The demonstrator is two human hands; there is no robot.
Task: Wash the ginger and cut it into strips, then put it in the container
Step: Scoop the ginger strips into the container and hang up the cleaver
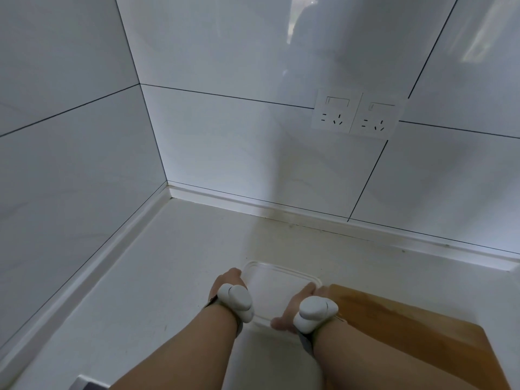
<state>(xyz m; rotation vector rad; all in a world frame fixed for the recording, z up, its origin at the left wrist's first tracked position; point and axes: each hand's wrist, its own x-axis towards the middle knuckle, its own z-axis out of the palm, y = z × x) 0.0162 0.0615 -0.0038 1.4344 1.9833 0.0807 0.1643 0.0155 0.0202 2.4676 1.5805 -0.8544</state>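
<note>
A clear plastic container (277, 288) with a rounded rim sits on the white counter in front of me. My left hand (225, 281) grips its left side and my right hand (298, 304) grips its right side, thumb along the near edge. Both wrists carry white devices. A wooden cutting board (408, 330) lies just to the right of the container. No ginger is in view, and the container's inside looks see-through with nothing I can make out.
Tiled walls meet in a corner at the back left. Two wall sockets (356, 116) sit above the counter at the right. A dark object's corner (84, 385) shows at the bottom left edge. White countertop (174, 263) stretches left of the container.
</note>
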